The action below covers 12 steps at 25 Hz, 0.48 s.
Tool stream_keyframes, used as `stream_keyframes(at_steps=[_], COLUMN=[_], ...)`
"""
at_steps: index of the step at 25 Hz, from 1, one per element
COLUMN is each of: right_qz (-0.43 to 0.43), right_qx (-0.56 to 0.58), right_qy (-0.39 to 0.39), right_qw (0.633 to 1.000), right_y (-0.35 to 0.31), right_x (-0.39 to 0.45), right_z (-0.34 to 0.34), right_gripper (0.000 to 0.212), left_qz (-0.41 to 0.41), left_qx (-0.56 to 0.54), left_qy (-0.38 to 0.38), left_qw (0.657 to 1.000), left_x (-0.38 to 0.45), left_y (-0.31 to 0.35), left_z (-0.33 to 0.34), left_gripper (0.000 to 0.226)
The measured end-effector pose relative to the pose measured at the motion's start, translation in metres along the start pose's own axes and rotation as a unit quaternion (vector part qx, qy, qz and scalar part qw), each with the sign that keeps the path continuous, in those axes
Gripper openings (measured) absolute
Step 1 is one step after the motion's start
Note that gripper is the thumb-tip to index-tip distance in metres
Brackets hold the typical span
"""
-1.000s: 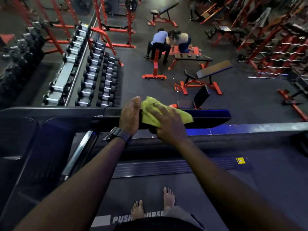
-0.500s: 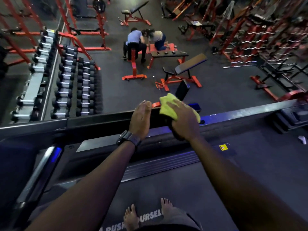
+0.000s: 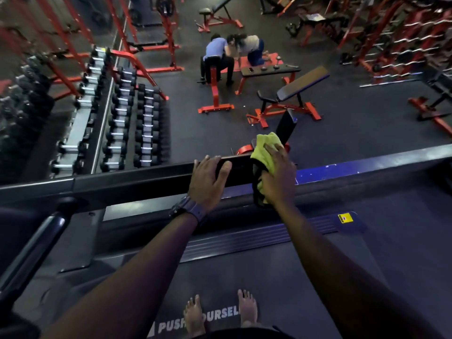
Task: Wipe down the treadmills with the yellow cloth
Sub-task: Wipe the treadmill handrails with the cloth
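Note:
I stand barefoot on a dark treadmill belt [image 3: 281, 277] printed with white lettering. Its black console bar [image 3: 239, 167] runs across the middle of the view. The yellow cloth [image 3: 263, 149] is draped over the right end of that bar, and my right hand [image 3: 278, 174] presses flat on it with the fingers wrapped over the cloth. My left hand [image 3: 208, 182], with a watch on the wrist, rests beside it on the bar, fingers spread and curled over the top edge. The cloth's lower part hangs down the near side of the console.
A treadmill handrail [image 3: 36, 243] slopes down at the left. Beyond a dark railing [image 3: 367, 165] lies the gym floor below: dumbbell racks [image 3: 122, 123] at left, red benches [image 3: 291, 99] in the middle, two people [image 3: 232, 52] crouched by a bench, barbell racks [image 3: 403, 33] at right.
My right hand has slid the cloth rightward along the console to its end and down the near side. The left hand stays on the bar. My head view has shifted.

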State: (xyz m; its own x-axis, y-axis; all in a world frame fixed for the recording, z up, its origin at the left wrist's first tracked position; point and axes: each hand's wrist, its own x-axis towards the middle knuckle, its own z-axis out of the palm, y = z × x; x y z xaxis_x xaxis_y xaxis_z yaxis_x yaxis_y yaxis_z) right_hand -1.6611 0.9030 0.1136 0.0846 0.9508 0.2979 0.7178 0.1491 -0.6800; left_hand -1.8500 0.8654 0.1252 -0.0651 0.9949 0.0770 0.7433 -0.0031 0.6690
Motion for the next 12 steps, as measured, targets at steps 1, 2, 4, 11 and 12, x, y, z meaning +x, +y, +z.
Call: stream_keyframes(at_steps=[1,2,4,11,12], right_qz=[0.006,0.026,0.150,0.438,0.444], right_qx=[0.054,0.139,0.376,0.620,0.627], right_qy=[0.000,-0.004,-0.018,-0.122,-0.148], right_qw=[0.999,0.990,0.914,0.640,0.622], right_y=[-0.002,0.003,0.029,0.060,0.053], right_x=[-0.004,-0.006,0.000,-0.020,-0.020], right_z=[0.004,0.005,-0.001,0.027,0.028], right_gripper=[0.069,0.068,0.061,0.022,0.026], left_qz=[0.017,0.039,0.068,0.079,0.077], left_qx=[0.015,0.042,0.105,0.162,0.162], left_qy=[-0.025,-0.053,-0.093,-0.106,-0.107], left_qw=[0.999,0.997,0.988,0.978,0.978], left_x=[0.002,0.003,0.005,0.002,0.002], left_y=[0.010,0.019,0.028,0.025,0.025], left_z=[0.006,0.012,0.024,0.028,0.028], left_gripper=[0.082,0.077,0.067,0.068,0.069])
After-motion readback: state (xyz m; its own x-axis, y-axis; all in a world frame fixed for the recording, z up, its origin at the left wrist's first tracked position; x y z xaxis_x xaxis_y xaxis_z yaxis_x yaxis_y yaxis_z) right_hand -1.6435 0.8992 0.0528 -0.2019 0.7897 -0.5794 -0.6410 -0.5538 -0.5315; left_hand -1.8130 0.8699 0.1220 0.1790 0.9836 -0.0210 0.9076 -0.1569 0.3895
